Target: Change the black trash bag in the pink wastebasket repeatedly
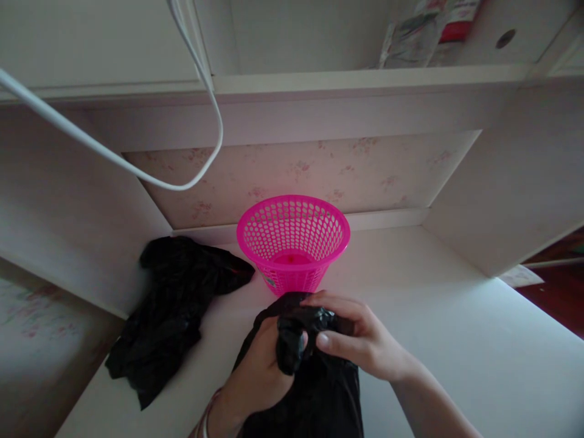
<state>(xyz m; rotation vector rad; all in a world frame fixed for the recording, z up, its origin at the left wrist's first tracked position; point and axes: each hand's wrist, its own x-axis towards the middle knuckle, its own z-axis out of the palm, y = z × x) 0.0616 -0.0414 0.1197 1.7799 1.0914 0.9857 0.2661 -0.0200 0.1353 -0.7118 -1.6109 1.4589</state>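
A black plastic bag (319, 395) hangs down between my hands at the front of the white surface. My left hand (264, 371) is closed around the bag's gathered top, and a bunched end of plastic sticks out over its thumb. With thumb and fingers, my right hand (360, 334) grips the same bag just right of that bunch. Right behind the hands stands a bright pink mesh basket (244, 243), upright, with holes all round its wall. The lower front of the basket is partly hidden by the bag.
Another black plastic bag (168, 316) lies crumpled on the white surface (420, 328), left of the basket. A white cable (150, 180) loops down at the upper left. Above the back edge is a shelf (319, 82) with plastic packages (415, 39). Side panels stand left and right.
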